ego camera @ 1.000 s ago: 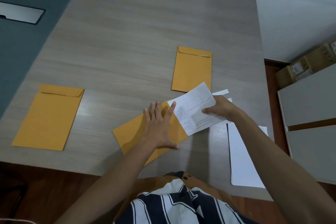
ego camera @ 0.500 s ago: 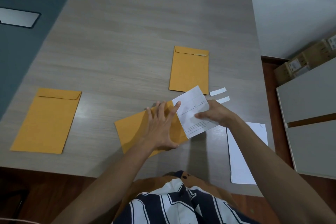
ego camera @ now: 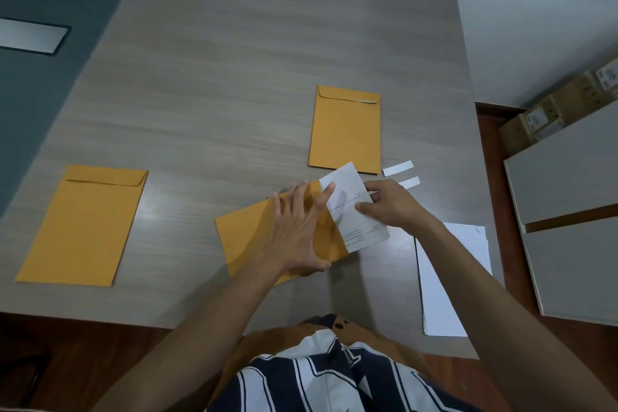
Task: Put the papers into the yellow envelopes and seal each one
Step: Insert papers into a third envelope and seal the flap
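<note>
A yellow envelope (ego camera: 247, 237) lies slanted on the table in front of me. My left hand (ego camera: 297, 227) grips its open end, thumb at the near edge and fingers spread on top. A printed white paper (ego camera: 351, 211) sticks partway out of that opening. My right hand (ego camera: 391, 204) pinches the paper's outer edge. A second yellow envelope (ego camera: 346, 130) lies flat behind them with its flap folded down. A third yellow envelope (ego camera: 85, 224) lies at the left. A stack of white papers (ego camera: 444, 291) sits at the right under my right forearm.
Two small white strips (ego camera: 398, 168) lie beside the far envelope. The wooden table (ego camera: 234, 77) ends close to my body. Grey cabinets (ego camera: 568, 211) and cardboard boxes (ego camera: 548, 114) stand to the right of the table.
The paper has slid further into the slanted envelope, pushed by my right hand. My left hand has stayed on the envelope's open end.
</note>
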Demonstrator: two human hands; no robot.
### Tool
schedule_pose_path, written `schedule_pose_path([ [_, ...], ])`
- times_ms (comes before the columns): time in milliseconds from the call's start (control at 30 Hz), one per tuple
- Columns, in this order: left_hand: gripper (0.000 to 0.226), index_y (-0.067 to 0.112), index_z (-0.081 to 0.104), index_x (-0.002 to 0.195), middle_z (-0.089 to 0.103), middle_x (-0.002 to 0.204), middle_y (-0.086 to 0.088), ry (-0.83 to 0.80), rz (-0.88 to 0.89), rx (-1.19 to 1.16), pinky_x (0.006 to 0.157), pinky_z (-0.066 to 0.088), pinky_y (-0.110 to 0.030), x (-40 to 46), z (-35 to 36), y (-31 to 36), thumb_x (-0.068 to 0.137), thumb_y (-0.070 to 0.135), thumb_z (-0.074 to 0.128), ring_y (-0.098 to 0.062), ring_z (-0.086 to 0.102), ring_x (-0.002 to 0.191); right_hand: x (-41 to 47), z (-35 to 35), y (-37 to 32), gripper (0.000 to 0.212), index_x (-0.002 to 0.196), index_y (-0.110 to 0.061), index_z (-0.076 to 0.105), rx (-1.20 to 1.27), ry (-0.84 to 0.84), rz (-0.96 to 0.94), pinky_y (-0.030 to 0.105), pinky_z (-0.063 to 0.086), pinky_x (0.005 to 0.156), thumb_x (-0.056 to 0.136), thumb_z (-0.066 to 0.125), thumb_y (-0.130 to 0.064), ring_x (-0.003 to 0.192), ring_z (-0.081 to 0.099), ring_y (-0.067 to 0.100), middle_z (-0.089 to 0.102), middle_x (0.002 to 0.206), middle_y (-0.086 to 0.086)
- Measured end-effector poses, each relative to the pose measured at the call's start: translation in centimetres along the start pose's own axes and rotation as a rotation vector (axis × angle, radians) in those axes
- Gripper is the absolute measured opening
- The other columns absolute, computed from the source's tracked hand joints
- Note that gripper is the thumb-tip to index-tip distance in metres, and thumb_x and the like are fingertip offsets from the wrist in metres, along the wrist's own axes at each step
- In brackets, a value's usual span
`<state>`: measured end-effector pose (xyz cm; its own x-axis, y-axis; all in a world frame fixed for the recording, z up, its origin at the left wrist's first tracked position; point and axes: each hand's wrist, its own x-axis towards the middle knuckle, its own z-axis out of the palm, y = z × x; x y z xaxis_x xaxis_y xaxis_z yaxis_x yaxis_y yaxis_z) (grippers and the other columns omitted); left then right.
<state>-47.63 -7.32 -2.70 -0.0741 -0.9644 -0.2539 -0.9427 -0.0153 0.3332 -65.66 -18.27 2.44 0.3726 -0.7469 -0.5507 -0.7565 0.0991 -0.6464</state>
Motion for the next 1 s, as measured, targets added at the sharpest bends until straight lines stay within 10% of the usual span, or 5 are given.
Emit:
schedule_pose_path([
  [367, 0.146, 0.039, -0.023, 0.149, 0.002, 0.157, -0.016, 0.064, 0.091, -0.039, 0.114, 0.01, -0.066, 0.3, -1.3, 1.6, 0.049, 0.069, 0.078, -0.035, 0.0, 0.148, -0.1, 2.7, -1.2, 0.037, 0.13, -0.012, 0.058, -0.048, -0.058, 0.033, 0.038, 0.053, 0.086, 0.094, 0.058, -0.018, 0.109, 0.06, 0.031, 0.062, 0.126, 0.007],
  [1000, 0.14, 0.035, -0.014, 0.153, 0.019, 0.152, -0.011, 0.116, 0.083, -0.118, 0.116, 0.018, -0.056, 0.3, -0.5, 1.4, 0.05, 0.062, 0.078, -0.03, 0.016, 0.144, 1.6, 2.6, -1.7, 0.017, 0.104, -0.011, 0.071, 0.07, -0.106, 0.167, 0.03, 0.06, 0.066, 0.092, 0.06, -0.007, 0.078, 0.071, 0.024, 0.071, 0.09, 0.01],
])
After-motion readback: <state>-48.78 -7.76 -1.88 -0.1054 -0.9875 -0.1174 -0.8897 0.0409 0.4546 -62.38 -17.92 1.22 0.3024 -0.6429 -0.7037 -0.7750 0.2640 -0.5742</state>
